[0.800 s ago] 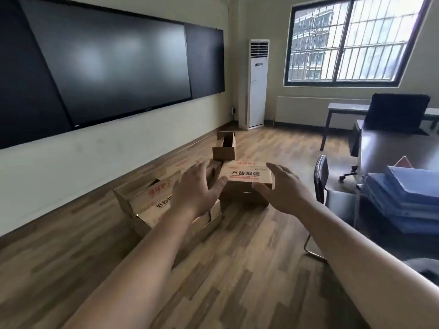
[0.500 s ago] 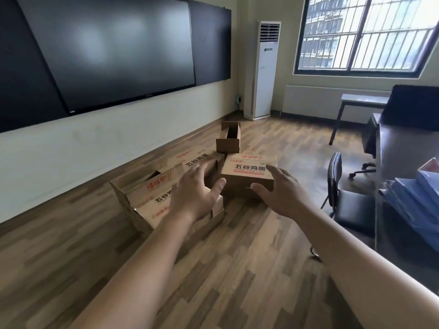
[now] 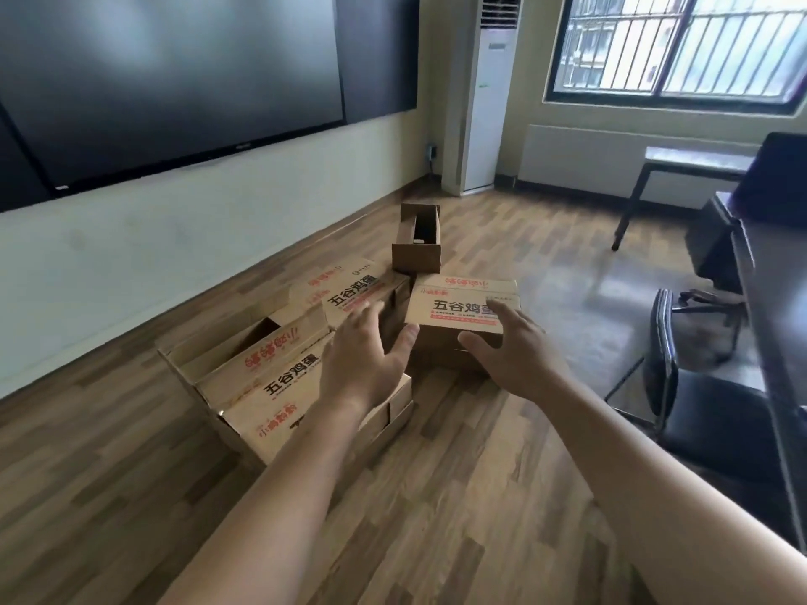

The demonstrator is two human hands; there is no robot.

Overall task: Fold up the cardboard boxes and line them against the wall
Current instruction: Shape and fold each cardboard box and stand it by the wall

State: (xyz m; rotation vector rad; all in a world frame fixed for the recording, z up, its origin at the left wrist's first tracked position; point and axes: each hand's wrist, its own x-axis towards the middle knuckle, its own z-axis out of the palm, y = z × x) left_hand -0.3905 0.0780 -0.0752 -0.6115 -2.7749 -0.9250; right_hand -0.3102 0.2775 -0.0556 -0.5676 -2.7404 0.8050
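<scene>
In the middle of the frame, several cardboard boxes lie on the wooden floor (image 3: 436, 495) near the wall (image 3: 196, 238). The closed box (image 3: 454, 310) with black printed characters stands at centre right. The left hand (image 3: 364, 358) and the right hand (image 3: 513, 349) are stretched toward it with fingers spread wide, holding nothing; whether they touch it I cannot tell. At centre left is a group of open boxes (image 3: 262, 369) with flaps up; the inside is mostly hidden. Behind, a small open box (image 3: 417, 244) shows a dark interior, and its contents cannot be seen.
</scene>
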